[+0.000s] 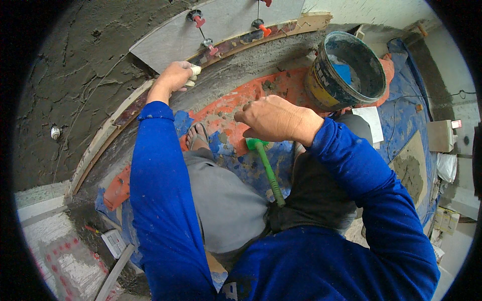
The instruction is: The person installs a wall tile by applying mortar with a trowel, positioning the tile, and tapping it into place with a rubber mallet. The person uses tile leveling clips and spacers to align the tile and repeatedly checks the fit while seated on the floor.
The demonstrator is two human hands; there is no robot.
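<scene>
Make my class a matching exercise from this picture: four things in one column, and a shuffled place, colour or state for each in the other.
Things
1. Mallet
2. Bucket
3. Left hand
4. Grey tile

Descriptions
A. Has pale coverings on some fingertips
B. Has clips with red or pink knobs along its edge
C. Bright green, between the person's trouser legs
D. Dark and round-rimmed, with something blue inside

Pairs: 1-C, 2-D, 3-A, 4-B

The smooth grey tile borders a wooden strip.
</scene>
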